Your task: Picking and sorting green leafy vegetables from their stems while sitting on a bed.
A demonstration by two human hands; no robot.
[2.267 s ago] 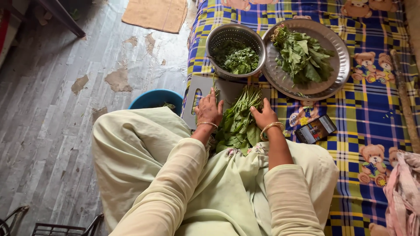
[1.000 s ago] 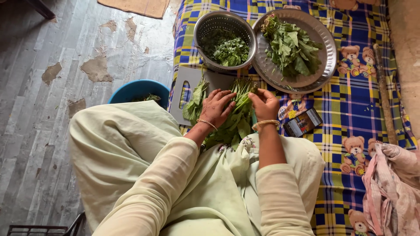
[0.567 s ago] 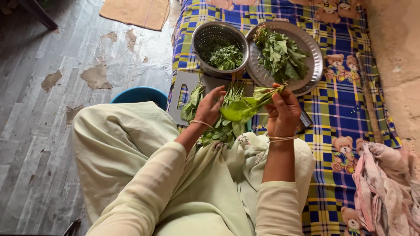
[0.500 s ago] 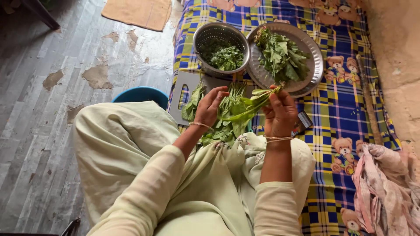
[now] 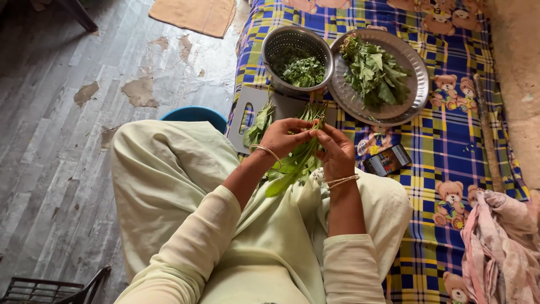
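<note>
**Leafy stalks gripped between both hands over the lap**

Leafy stalks [image 5: 298,160] hung between my two hands, just above my lap and the near edge of the grey cutting board [image 5: 252,107]. My left hand [image 5: 287,137] was clenched around the stem ends from the left, and my right hand [image 5: 336,153] pinched the same bunch from the right, its fingertips meeting the left hand's at the stems. The leaves drooped toward my pale green clothing.

To my judgement, the step went best with the stems pinched close to where the leaves began, so one hand could steady the bunch while the other worked. The grip also needed to be light enough not to bruise the leaves.

More loose greens [image 5: 257,124] lay on the board. Beyond it stood a steel colander [image 5: 281,42] holding chopped greens, touching a steel plate [image 5: 416,73] piled with whole leaves. A phone [image 5: 387,160] lay on the checked bed cover [image 5: 467,141] to my right, a blue tub [image 5: 194,114] sat on the floor to my left, and crumpled cloth [image 5: 503,247] rested at the far right.
</note>
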